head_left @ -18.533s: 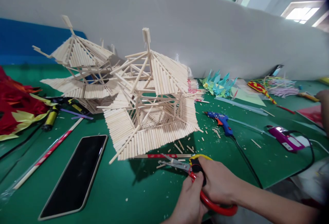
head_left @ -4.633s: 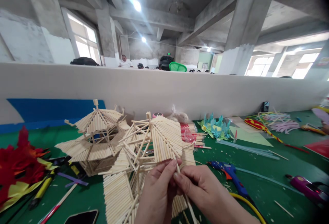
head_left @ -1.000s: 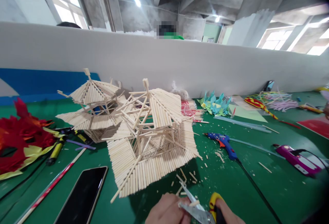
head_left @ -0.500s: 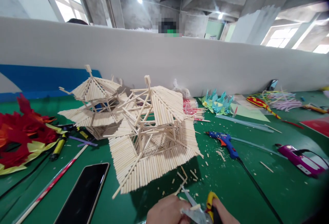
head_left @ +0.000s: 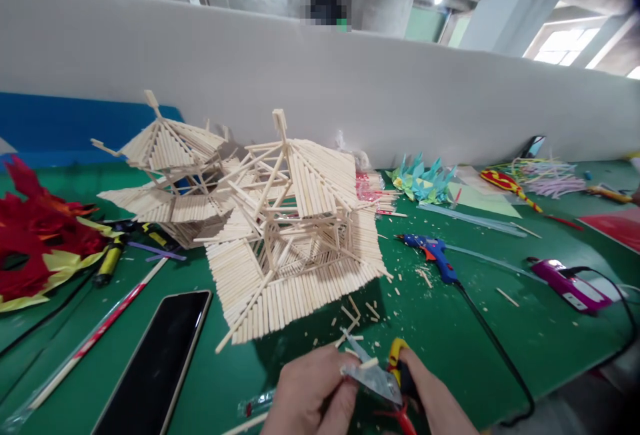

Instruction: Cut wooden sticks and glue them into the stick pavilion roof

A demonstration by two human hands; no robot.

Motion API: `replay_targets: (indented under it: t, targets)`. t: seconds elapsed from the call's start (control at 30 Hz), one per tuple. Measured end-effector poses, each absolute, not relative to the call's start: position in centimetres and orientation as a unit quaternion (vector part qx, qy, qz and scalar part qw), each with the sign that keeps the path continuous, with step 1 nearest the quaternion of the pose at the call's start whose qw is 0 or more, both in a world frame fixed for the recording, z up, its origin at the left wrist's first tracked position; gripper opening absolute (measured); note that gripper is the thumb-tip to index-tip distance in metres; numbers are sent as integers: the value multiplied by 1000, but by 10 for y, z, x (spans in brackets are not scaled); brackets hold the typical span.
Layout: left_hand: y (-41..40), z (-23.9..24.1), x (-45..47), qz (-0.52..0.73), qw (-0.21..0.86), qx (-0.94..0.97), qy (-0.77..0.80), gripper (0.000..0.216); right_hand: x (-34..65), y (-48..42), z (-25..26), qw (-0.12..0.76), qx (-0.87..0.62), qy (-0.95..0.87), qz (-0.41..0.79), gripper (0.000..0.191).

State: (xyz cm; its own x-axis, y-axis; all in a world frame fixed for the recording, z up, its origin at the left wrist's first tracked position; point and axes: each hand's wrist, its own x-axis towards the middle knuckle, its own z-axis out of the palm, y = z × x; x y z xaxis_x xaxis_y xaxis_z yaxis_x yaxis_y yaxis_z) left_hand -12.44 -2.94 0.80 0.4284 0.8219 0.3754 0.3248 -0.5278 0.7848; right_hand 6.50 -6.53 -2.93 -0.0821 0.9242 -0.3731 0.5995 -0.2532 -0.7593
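My right hand (head_left: pixel 433 385) grips a pair of scissors (head_left: pixel 379 383) by the yellow and dark handles, with the blades apart. Between the blades lies a thin wooden stick (head_left: pixel 369 363). Pinched in my left hand (head_left: pixel 313 388), the stick pokes out past the fingers; its other part is hidden. Just beyond both hands stands a pavilion model (head_left: pixel 295 242) built of wooden sticks, its roof only partly covered on the side facing me. Cut bits of stick (head_left: pixel 373 310) are scattered on the green table by its right corner.
A second stick pavilion (head_left: pixel 173 175) stands behind on the left. A phone (head_left: pixel 155 362) lies at front left, near red paper work (head_left: pixel 45 235). To the right are a blue glue gun (head_left: pixel 433 256) with its cord, and a purple device (head_left: pixel 567 285). A white partition (head_left: pixel 250 68) runs along the back.
My view has tilted downward, so the table sits higher and more of both hands shows. The scissors and stick keep nearly the same place relative to each other.
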Motion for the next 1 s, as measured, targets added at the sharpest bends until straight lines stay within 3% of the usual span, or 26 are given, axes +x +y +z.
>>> replay_targets:
  t: [0.17,0.4,0.53,0.73,0.8,0.93,1.0]
  targets:
    - [-25,19,-128,333,450,740,373,25,69,-72,-43,168,-636,-595,462,61]
    - [-33,7,-121,413,264,762,422,17,69,-66,-42,177,-619,-613,458,60]
    - [-28,10,-125,373,409,733,395,20,65,-65,-34,201,-632,-607,438,61]
    - [-23,17,-128,329,611,601,396,22,66,-68,-38,153,-649,-572,477,51]
    - [-26,14,-126,341,587,610,407,22,67,-68,-38,136,-658,-564,480,53]
    - [-34,3,-121,417,398,683,448,17,63,-64,-31,140,-651,-572,478,56]
    - [-34,1,-121,420,374,702,436,19,60,-63,-26,144,-643,-576,483,56]
